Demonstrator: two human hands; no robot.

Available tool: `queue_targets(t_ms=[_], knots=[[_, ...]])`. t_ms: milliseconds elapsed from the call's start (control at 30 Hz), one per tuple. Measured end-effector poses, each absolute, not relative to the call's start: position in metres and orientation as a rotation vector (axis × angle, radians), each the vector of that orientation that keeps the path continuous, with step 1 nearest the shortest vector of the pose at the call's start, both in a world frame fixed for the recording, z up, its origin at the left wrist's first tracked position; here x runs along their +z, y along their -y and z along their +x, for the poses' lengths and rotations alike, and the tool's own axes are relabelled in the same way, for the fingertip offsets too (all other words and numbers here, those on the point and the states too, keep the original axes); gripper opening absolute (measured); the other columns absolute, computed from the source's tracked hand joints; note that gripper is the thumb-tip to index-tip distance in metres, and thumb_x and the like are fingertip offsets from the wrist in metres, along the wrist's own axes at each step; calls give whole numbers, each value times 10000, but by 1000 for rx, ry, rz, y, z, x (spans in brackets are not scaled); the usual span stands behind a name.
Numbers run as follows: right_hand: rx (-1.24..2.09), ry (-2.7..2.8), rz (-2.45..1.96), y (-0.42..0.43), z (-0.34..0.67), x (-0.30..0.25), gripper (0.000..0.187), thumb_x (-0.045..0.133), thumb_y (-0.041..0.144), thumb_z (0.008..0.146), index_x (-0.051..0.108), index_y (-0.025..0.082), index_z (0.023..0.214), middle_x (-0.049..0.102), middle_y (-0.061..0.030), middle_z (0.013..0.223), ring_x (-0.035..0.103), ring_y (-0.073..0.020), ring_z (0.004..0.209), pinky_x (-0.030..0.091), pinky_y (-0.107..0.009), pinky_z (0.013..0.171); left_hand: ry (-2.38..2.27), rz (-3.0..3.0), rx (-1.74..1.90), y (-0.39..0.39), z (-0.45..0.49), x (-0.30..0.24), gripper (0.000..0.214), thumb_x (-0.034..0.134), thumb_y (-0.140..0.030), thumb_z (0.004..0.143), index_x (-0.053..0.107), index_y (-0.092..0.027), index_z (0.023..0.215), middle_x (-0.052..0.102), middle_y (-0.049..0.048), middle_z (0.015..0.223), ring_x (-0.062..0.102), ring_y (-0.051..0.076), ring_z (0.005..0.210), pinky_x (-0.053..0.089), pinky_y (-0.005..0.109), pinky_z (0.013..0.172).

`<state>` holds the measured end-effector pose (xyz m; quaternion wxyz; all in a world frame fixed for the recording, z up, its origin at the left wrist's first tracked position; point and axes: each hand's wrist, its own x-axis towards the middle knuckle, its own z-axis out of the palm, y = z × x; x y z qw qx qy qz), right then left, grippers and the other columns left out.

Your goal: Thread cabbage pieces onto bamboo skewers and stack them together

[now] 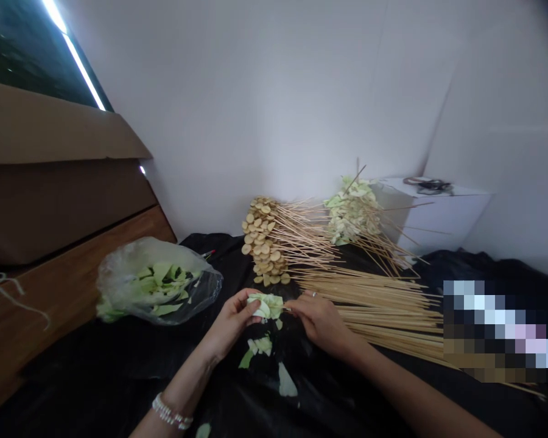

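Note:
Pale green cabbage leaf pieces (272, 306) are pinched between the thumb and fingers of my left hand (234, 319). My right hand (318, 317), with a ring on one finger, is closed just to the right of them. A short bit of thin wooden skewer (287, 308) shows between its fingertips and the leaf; most of its length is hidden behind the hand. Below the hands lie loose cabbage scraps (261, 347) and a longer leaf piece (287, 380) on black plastic sheeting (228, 395).
A clear plastic bag (119, 274) of cabbage leaves stands at left. Behind my hands are skewers with round tan slices (262, 240), and skewers with cabbage (354, 210) beside a white box (452, 213). Bare skewers (383, 310) lie at right. A cardboard box (59, 201) stands far left.

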<state>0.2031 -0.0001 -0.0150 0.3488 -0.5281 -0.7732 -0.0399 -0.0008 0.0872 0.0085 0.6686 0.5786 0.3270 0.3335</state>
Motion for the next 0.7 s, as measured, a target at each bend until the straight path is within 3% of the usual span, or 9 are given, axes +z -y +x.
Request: queue_targets(t_ms=[233,467,700], knots=[[-16,1950,-1368,-1,202,-17,297,412,106,901,677,203,992,660,-16,777,531,-147,744,389,-241,698,-700,1370,734,-89,-1,6,300,681,-413,778,616,-181,958,550,-38,599,477,80,515,367,166,484],[57,1925,-1357,1,199,-16,288,428,96,887,674,199,994,662,-12,774,549,-142,745,402,-237,699,-637,1225,715,-92,-4,6,254,627,-262,759,639,-165,994,612,11,705,519,92,511,406,193,486],[41,1924,-1334,0,199,-16,300,411,101,897,675,197,1000,672,-18,781,565,-140,744,414,-245,717,-639,1269,706,-90,-3,7,272,660,-320,796,644,-166,1020,604,10,739,494,71,533,377,171,491]])
